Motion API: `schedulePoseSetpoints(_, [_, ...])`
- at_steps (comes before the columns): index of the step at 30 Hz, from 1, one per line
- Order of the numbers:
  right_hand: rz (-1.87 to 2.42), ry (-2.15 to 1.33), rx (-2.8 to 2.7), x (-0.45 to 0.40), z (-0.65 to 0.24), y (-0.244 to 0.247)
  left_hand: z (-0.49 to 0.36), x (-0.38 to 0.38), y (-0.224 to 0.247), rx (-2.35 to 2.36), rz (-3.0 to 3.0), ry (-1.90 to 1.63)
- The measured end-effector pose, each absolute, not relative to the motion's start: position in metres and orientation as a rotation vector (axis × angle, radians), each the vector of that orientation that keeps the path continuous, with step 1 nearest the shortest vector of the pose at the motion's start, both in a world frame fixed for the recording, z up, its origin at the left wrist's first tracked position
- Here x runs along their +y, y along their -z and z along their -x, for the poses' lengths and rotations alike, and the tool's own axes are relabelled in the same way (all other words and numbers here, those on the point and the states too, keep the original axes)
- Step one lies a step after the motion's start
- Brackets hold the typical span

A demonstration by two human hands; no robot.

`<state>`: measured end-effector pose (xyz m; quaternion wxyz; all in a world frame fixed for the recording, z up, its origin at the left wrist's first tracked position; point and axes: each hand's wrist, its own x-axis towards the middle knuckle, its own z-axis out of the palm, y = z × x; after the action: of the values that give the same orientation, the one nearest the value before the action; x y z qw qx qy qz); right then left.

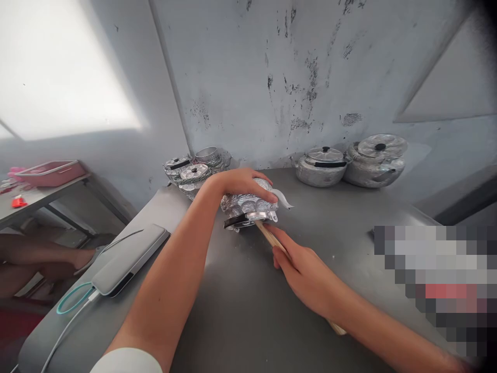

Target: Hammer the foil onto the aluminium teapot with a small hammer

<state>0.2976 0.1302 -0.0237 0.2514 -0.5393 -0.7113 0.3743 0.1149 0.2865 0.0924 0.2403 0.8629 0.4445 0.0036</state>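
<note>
A small silvery metal kettle (250, 206) with a dimpled body is tipped on its side over the grey table, its mouth facing me. My left hand (244, 182) is wrapped over its top, fingers closed on the body near the curved spout (284, 200). The black handle (235, 221) hangs by the rim. My right hand (301, 272) grips a pale wooden stick (271, 238), whose far end goes into the kettle's mouth. That end is hidden inside, and the near end shows below my wrist.
Several metal kettles (196, 173) stand at the back left. Two larger ones (320, 168) are by the wall at right. A grey power bank (130, 261) with cables lies left on the table (240, 321). Beyond are a pink basket (52, 173) and another person's leg (42, 254).
</note>
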Motion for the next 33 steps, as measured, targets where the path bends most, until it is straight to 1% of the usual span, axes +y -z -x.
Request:
schedulePoseSetpoints(17, [1.492,-1.004,-1.923,0.1299,-0.2918,0.0244,-0.1093,0.2872,-0.0915,1.192,-2.356,-0.032])
schedulePoseSetpoints(23, [1.501,-0.920,-1.943,0.1328,-0.2926,0.0237,-0.1089,0.2876,-0.0910,1.179,-2.350,-0.038])
schedulePoseSetpoints(33, [1.529,-0.948,-1.922,0.1312,-0.2924,0.0221,-0.1084,0.2887,-0.0906,1.178,-2.343,-0.021])
